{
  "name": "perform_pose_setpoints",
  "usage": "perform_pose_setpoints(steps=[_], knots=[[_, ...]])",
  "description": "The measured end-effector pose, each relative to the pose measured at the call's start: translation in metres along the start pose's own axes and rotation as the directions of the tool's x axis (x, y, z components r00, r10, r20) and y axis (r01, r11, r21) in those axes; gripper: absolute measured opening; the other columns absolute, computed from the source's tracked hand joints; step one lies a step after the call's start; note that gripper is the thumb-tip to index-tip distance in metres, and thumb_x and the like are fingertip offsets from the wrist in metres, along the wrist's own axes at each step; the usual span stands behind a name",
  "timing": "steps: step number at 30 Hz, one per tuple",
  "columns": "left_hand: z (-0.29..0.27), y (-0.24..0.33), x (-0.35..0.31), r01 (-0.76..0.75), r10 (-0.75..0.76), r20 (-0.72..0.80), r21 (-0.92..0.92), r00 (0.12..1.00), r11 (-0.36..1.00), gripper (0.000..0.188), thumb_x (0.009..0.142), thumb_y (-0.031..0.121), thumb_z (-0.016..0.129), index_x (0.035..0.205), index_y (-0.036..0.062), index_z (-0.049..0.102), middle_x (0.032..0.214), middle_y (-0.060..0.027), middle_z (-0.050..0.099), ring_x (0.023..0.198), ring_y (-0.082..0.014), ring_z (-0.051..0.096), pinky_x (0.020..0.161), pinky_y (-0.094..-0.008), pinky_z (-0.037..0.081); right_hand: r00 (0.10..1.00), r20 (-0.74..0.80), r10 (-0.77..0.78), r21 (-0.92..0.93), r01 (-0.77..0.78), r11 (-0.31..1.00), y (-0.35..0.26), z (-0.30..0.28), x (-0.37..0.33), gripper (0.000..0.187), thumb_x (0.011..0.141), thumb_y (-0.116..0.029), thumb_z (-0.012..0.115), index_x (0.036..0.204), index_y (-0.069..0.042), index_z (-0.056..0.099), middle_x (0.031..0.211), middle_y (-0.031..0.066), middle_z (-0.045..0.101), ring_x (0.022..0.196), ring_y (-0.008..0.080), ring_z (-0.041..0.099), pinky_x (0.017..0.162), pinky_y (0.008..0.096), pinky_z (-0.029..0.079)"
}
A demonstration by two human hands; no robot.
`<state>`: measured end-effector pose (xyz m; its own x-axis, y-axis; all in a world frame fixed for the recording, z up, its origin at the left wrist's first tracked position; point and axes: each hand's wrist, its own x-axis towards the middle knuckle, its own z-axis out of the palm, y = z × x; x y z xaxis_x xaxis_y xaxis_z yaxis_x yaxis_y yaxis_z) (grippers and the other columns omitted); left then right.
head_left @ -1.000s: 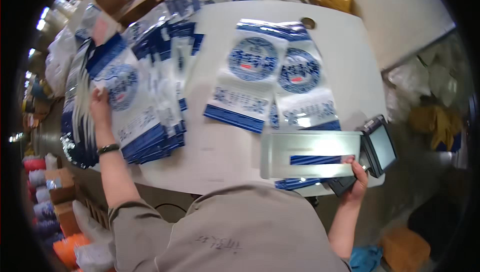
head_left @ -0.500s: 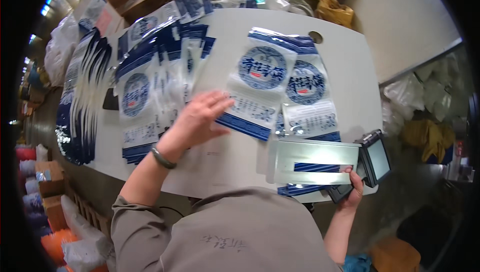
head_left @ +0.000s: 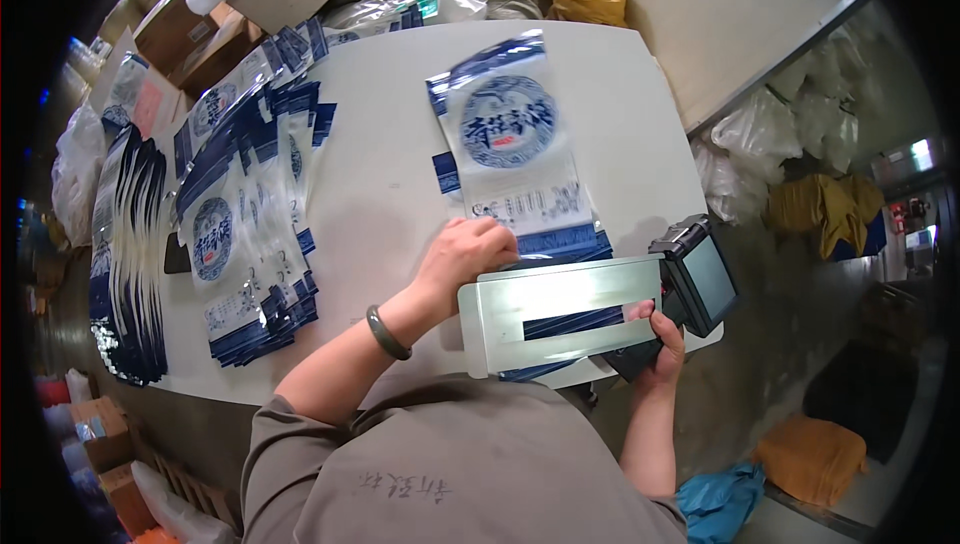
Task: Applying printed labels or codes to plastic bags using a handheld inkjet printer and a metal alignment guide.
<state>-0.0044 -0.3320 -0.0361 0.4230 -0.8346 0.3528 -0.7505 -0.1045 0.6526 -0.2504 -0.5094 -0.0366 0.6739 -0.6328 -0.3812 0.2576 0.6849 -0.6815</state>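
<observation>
Two flat plastic bags with blue bands and a round blue emblem overlap at the middle right of the table; the upper bag (head_left: 508, 134) mostly covers the lower one. My left hand (head_left: 465, 256), a dark bangle on its wrist, is at the upper bag's lower left corner. Its fingers are curled and closed on that edge, the tips hidden. My right hand (head_left: 662, 349) grips a black handheld printer (head_left: 690, 284) with a screen. Fixed to it, a slotted metal plate (head_left: 570, 294) lies over the bags' near end, and blue bag film shows through the slot.
A fanned pile of similar bags (head_left: 235, 234) lies on the white table (head_left: 370, 174) at left, with a second bundle (head_left: 125, 254) farther left. Cardboard boxes (head_left: 180, 29) stand beyond the far left edge. Clear plastic sacks (head_left: 760, 129) are beyond the right edge.
The upper bag has been shifted onto the other bag, covering most of it. My left hand has moved right to its lower corner and its fingers have curled. The view has turned somewhat.
</observation>
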Motion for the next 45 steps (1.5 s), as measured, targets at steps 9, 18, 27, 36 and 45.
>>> perform_pose_setpoints(steps=[9, 18, 27, 36, 45], knots=[[0.015, 0.007, -0.004, 0.046, -0.046, 0.087, -0.006, 0.995, 0.999, 0.010, 0.077, 0.018, 0.066, 0.082, 0.0094, 0.063, 0.074, -0.0049, 0.059, 0.071, -0.0241, 0.058, 0.070, -0.0341, 0.043, 0.999, 0.045, -0.010, 0.020, 0.009, 1.000, 0.006, -0.014, 0.006, 0.019, 0.081, -0.014, 0.060, 0.095, -0.001, 0.056, 0.087, 0.0086, 0.056, 0.081, 0.0178, 0.054, 0.079, 0.0296, 0.047], [-0.030, 0.005, -0.017, 0.576, -0.536, 0.320, -0.701, 0.781, 0.421, 0.028, 0.098, 0.029, 0.050, 0.103, 0.0035, 0.062, 0.082, -0.0047, 0.065, 0.071, -0.0096, 0.058, 0.061, -0.0221, 0.047, 1.000, 0.027, -0.014, 0.049, 0.013, 0.999, 0.003, 0.002, 0.003, 0.022, 0.081, -0.009, 0.061, 0.100, 0.001, 0.056, 0.088, 0.0081, 0.056, 0.083, 0.0176, 0.056, 0.077, 0.0290, 0.049], [-0.054, 0.008, -0.039, 0.544, -0.543, 0.204, -0.594, 0.814, 0.593, 0.012, 0.090, 0.009, 0.058, 0.100, 0.0027, 0.059, 0.083, 0.0021, 0.058, 0.077, -0.0045, 0.049, 0.069, -0.0210, 0.042, 0.989, -0.101, -0.104, -0.115, 0.092, 0.989, -0.002, 0.040, -0.001, 0.033, 0.088, -0.011, 0.060, 0.118, -0.002, 0.053, 0.092, 0.0097, 0.062, 0.083, 0.0216, 0.062, 0.081, 0.0339, 0.053], [-0.092, -0.056, -0.047, 0.394, -0.621, -0.183, -0.630, 0.762, 0.669, 0.008, 0.095, 0.014, 0.057, 0.098, 0.0058, 0.057, 0.077, 0.0046, 0.056, 0.069, -0.0031, 0.048, 0.063, -0.0179, 0.040, 0.974, 0.210, 0.086, 0.128, -0.114, 0.985, 0.047, 0.095, 0.029, 0.037, 0.087, -0.004, 0.051, 0.123, -0.001, 0.044, 0.122, 0.0209, 0.052, 0.125, 0.0368, 0.047, 0.110, 0.0460, 0.035], [-0.061, -0.048, -0.040, 0.485, -0.605, -0.070, -0.529, 0.793, 0.696, 0.014, 0.088, 0.013, 0.067, 0.094, 0.0036, 0.059, 0.076, 0.0033, 0.058, 0.070, -0.0041, 0.050, 0.063, -0.0201, 0.042, 0.969, 0.201, 0.142, 0.126, -0.169, 0.978, 0.030, 0.063, 0.016, 0.043, 0.081, -0.008, 0.056, 0.123, -0.009, 0.047, 0.114, 0.0107, 0.057, 0.130, 0.0284, 0.040, 0.106, 0.0564, 0.035]])
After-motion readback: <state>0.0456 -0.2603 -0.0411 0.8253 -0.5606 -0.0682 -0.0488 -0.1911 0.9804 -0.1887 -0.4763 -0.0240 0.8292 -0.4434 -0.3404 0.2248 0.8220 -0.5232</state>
